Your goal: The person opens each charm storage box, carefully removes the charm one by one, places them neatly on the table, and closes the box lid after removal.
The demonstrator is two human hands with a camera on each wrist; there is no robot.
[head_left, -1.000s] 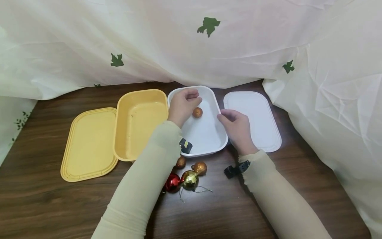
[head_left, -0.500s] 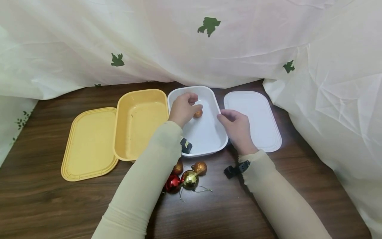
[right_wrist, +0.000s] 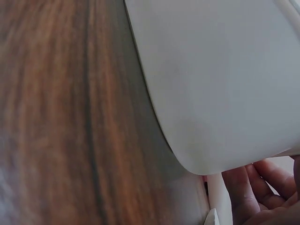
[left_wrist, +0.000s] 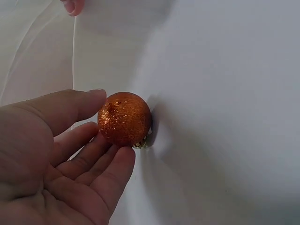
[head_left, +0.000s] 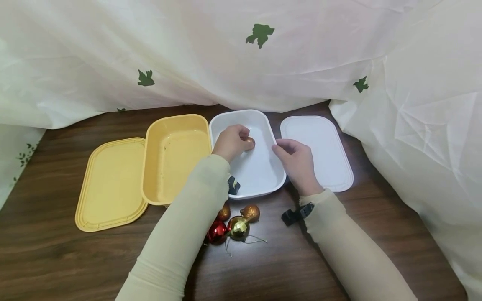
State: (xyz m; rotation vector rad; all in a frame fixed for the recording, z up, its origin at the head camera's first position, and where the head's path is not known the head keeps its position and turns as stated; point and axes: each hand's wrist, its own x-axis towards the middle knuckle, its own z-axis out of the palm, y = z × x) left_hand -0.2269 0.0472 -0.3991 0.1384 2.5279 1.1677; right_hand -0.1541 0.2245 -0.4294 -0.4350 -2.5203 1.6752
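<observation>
My left hand point(head_left: 230, 142) reaches into the white plastic container point(head_left: 257, 177). There it pinches an orange glitter Christmas bauble point(head_left: 250, 144). The left wrist view shows the thumb and fingers against one side of this bauble point(left_wrist: 125, 119), its gold cap low beside a fingertip. At the container's right side, my right hand point(head_left: 299, 163) holds the rim between thumb and fingers. From the right wrist, the container's outer wall point(right_wrist: 220, 84) fills much of the view, with the right hand point(right_wrist: 267, 192) partly visible below it.
In front of the white container lie a red bauble point(head_left: 217, 232), a gold faceted bauble point(head_left: 238, 228) and two orange ones point(head_left: 251, 212), partly behind the left sleeve. A yellow container point(head_left: 180, 167) and yellow lid point(head_left: 113, 184) stand left; a white lid point(head_left: 320, 152) lies right.
My left hand has come down onto the bauble in the white container and taken hold of it. An orange bauble by the left sleeve has rolled slightly nearer. The right hand stays on the rim.
</observation>
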